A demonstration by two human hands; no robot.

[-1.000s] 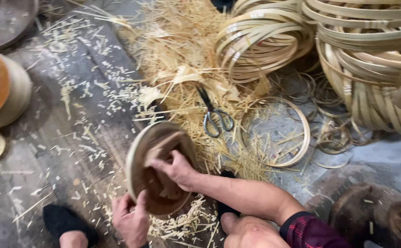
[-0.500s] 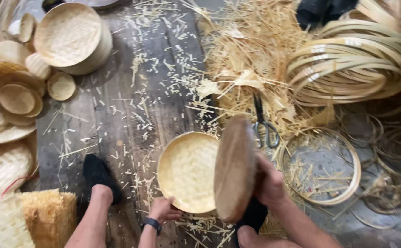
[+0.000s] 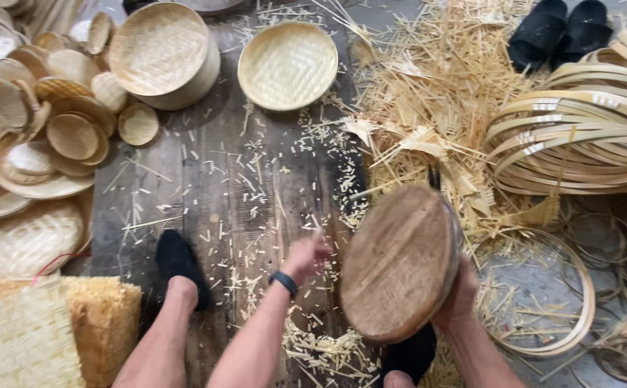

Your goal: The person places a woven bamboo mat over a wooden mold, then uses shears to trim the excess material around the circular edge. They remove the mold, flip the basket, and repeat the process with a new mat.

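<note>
Nearest, the right hand [image 3: 459,298] is clamped on a round wooden mould [image 3: 400,262] held on edge, the left hand [image 3: 305,256] hangs loosely open and empty above the littered floor [image 3: 206,187], and one finished woven tray [image 3: 288,65] lies beyond, with loose bamboo hoops [image 3: 579,136] still unused.

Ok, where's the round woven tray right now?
The woven tray lies flat at the top centre of the head view, on the dark board, right of the tray stack, beyond the left hand.
</note>
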